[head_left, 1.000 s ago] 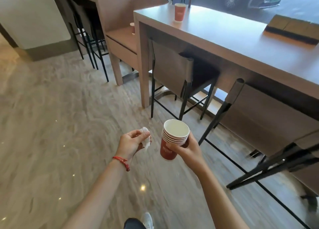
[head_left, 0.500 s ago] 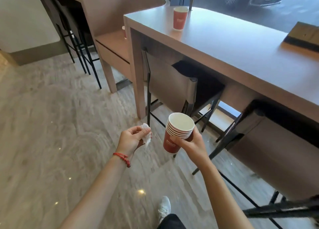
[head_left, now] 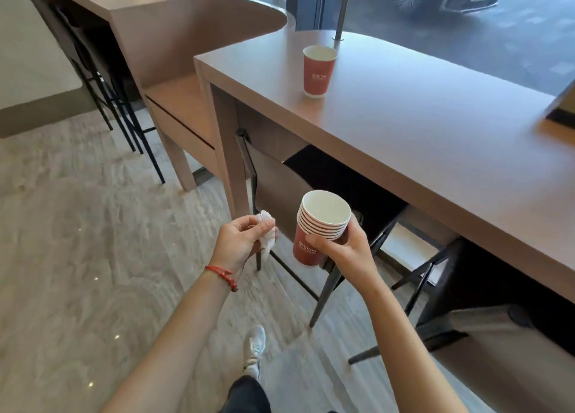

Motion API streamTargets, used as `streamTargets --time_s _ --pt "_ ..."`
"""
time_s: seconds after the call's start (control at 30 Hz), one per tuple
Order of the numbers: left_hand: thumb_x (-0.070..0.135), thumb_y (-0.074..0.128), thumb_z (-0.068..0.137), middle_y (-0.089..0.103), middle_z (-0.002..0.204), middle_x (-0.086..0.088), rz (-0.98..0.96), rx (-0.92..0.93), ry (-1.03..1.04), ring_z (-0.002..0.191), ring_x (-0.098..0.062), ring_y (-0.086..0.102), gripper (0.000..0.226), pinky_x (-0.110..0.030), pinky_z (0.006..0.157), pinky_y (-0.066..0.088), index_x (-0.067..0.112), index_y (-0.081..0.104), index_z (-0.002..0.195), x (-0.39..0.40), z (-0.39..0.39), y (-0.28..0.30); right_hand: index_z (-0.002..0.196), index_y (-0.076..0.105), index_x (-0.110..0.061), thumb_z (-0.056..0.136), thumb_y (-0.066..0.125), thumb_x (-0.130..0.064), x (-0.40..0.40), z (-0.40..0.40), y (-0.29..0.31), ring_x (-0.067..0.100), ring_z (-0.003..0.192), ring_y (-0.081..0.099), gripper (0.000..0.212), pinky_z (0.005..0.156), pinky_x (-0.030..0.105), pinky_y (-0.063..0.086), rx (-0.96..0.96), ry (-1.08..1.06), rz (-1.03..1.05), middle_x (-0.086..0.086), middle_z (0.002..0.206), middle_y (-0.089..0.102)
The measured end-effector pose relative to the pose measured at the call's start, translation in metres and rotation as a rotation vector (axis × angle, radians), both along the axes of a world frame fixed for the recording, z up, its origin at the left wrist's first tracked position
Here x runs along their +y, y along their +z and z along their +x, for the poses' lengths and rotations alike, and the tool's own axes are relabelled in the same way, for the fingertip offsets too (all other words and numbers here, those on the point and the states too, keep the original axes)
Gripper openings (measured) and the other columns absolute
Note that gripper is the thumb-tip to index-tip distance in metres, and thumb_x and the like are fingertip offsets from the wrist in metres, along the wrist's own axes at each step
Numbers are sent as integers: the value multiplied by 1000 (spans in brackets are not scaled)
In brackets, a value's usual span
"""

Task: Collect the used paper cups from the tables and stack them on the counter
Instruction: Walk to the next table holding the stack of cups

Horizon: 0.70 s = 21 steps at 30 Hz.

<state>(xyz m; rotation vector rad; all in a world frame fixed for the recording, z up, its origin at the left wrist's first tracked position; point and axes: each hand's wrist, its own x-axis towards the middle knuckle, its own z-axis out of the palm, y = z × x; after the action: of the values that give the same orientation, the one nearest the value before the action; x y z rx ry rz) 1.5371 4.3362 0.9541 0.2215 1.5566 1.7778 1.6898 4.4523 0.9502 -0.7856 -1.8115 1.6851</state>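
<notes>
A nested stack of red paper cups (head_left: 322, 227) is held upright in the right hand (head_left: 343, 250), the fingers curled round its wall just under the rims and the thumb laid across the near side. A crumpled white tissue (head_left: 267, 233) is pinched in the left hand (head_left: 238, 244), whose fingers are folded over it; both hands are carried over the floor (head_left: 77, 257), off the near long edge of the worktop (head_left: 435, 138).

One single red cup (head_left: 319, 71) is seen standing upright on the worktop, near its far rounded end and just before a metal post (head_left: 340, 11). From the right-hand grip it lies ahead and higher, nearly straight up in the head view and only slightly to the left. Its long axis is vertical, mouth up, matching the axis of the held stack. The right hand is judged the nearer of the two, but it is occupied; the left is occupied only by the tissue. A reach over the near edge is therefore called for.

Compared with the picture half a second earlier, the single cup is seen larger and lower in the view, and more of the worktop's left corner is shown, so the person has been brought closer. The holds on stack and tissue are unchanged.
</notes>
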Motion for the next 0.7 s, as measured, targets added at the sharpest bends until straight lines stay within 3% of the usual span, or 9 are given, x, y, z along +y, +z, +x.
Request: streamTargets --time_s 0.07,0.17,0.23,0.37,0.47,0.6,0.7 --pt "8 70 75 72 66 -5 9 27 -44 62 -15 69 3 -22 58 55 6 69 74 23 -23 2 117 48 -39 67 82 -20 18 -20 1 -2 105 58 63 79 14 50 6 -32 16 -14 113 61" --pt "10 70 76 72 66 -4 38 46 -111 62 -16 69 4 -24 60 57 6 69 76 55 -62 10 115 48 -41 61 81 -33 43 -55 10 4 108 59 64 86 22 50 29 -95 24 -13 114 62" --pt "12 71 74 72 67 -5 55 43 -132 63 -16 69 8 -24 60 57 6 68 77 73 -87 20 116 50 -39 58 79 -36 58 -77 21 6 107 60 65 83 22 52 57 -106 15 -12 113 64" --pt "20 73 68 72 67 -2 77 99 -195 63 -14 69 16 -22 59 55 6 69 77 107 -131 43 122 52 -26 59 79 -30 85 -116 44 8 104 62 69 78 19 53 122 -122 13 -9 111 66" --pt "18 72 72 72 66 -1 112 136 -218 61 -12 68 14 -20 56 53 7 68 79 130 -154 60 118 52 -27 62 77 -25 102 -135 60 5 100 64 62 74 15 52 165 -137 33 -12 106 68" --pt "29 75 57 73 70 -3 160 127 -271 66 -15 69 34 -21 60 55 6 68 81 153 -174 81 124 52 -17 62 81 -20 123 -152 83 7 97 66 68 73 18 53 192 -146 59 -10 103 69" --pt "28 74 57 73 70 -2 186 127 -289 67 -14 69 34 -21 60 55 7 68 83 168 -182 92 116 55 -14 63 79 -11 142 -162 101 2 89 67 58 70 14 51 201 -160 115 -12 93 72"
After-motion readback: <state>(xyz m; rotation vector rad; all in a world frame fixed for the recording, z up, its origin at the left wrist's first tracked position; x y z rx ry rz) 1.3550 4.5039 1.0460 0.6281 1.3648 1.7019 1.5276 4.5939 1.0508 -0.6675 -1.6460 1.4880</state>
